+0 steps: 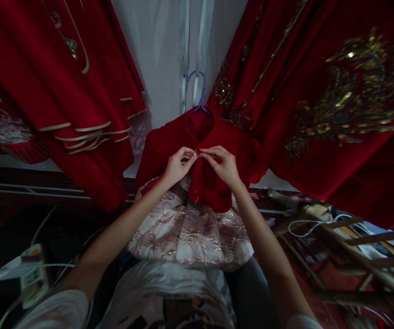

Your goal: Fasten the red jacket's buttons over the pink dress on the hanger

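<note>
A small red velvet jacket (pixel 210 183) hangs in front of me on a purple hanger (pixel 201 91), over a pale brocade skirt (pixel 190 233). My left hand (pixel 178 165) and my right hand (pixel 222 165) meet at the jacket's front opening, just below the collar. Both pinch the two front edges together at a small fastening (pixel 198 154). The fingers of both hands are closed on the fabric.
Large red garments with gold embroidery hang at the left (pixel 63 91) and right (pixel 337 105) of a white wall (pixel 162 55). A white power strip with cables (pixel 34 276) lies at lower left. A wooden frame with cords (pixel 354 256) stands at lower right.
</note>
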{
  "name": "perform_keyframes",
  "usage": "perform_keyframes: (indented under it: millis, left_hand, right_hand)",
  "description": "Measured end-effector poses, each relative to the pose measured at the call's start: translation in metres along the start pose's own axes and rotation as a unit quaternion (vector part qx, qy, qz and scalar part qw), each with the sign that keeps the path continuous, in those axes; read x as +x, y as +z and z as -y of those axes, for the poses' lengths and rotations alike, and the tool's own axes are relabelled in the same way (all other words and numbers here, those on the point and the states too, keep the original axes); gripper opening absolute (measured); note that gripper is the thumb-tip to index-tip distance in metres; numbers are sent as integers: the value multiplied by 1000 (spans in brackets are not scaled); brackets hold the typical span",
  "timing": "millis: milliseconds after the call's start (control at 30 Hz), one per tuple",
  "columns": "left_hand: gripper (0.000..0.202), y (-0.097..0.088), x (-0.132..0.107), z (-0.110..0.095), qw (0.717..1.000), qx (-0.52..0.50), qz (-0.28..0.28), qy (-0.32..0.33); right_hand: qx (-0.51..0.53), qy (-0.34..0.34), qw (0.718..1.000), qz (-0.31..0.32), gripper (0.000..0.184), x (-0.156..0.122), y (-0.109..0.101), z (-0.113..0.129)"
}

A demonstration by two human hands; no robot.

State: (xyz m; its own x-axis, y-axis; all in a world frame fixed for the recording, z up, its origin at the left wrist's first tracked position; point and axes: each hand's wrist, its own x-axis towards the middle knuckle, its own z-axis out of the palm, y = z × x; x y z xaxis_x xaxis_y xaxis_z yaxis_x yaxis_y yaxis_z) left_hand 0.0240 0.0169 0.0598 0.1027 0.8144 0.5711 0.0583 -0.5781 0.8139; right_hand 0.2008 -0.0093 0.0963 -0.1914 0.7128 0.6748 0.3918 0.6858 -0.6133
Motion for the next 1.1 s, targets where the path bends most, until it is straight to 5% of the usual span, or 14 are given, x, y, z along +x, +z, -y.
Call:
perform_keyframes:
  millis: [267,700,1100]
  left_hand:
    - [22,2,8,2,1000,-2,25,0]
    - [27,10,3,-8,998,-64,4,6]
    - [22,12,4,-11,999,-34,-39,17]
  right_hand:
    - [13,7,1000,5,23,0,2,-2]
    - [50,47,993,-94,28,-3,17,-4]
    - [46,59,992,-100,29,-4,19,-4]
